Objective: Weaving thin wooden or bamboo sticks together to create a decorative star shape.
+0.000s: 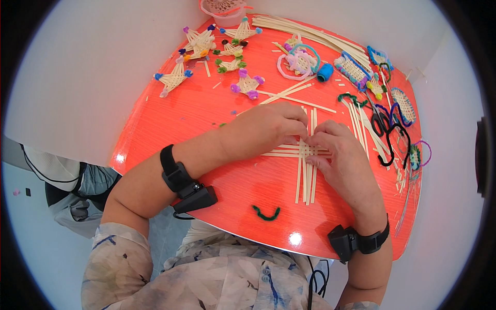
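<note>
Flat pale bamboo strips lie crossed over and under each other in a small woven grid on the red table. My left hand bends over the grid's upper left side, its fingertips pinched on the strips. From the right, my right hand holds the weave with thumb and fingers close to the left fingertips. The fingers partly hide the crossing. Loose strips lie just beyond my hands. A short dark green pipe cleaner rests curved near the front edge.
Several woven stars with pompom tips stand at the back left. A bundle of strips lies along the back edge. Blue yarn, black-handled scissors, pipe cleaners and woven pieces crowd the right side of the table. A pink basket sits behind.
</note>
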Demonstrator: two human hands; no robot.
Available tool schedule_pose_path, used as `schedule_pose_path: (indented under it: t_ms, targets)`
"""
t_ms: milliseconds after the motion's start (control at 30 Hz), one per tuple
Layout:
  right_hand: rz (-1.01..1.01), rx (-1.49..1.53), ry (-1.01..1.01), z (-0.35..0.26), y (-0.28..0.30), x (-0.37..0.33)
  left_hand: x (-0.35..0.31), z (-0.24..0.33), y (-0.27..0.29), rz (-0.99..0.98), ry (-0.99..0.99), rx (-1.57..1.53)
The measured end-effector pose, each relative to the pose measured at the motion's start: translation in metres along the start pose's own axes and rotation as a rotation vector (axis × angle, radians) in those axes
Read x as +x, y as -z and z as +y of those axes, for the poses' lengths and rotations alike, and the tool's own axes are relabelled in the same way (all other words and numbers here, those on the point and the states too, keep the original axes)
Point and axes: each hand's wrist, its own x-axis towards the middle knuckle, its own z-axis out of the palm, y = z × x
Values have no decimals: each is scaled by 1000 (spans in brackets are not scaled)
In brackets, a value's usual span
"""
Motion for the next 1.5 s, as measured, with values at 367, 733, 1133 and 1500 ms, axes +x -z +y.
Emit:
schedule_pose_path:
  t_ms: [367,733,1133,1500]
  targets:
    - [-18,35,-17,5,0,1,6,-10,5,-108,-90,38]
    - [-7,10,5,4,0,3,14,-9,4,-119,-138,112]
    - [5,20,16,3,1,2,14,-7,4,-111,-159,127]
    - [-2,37,-2,3,2,3,11,-16,1,-55,-157,26]
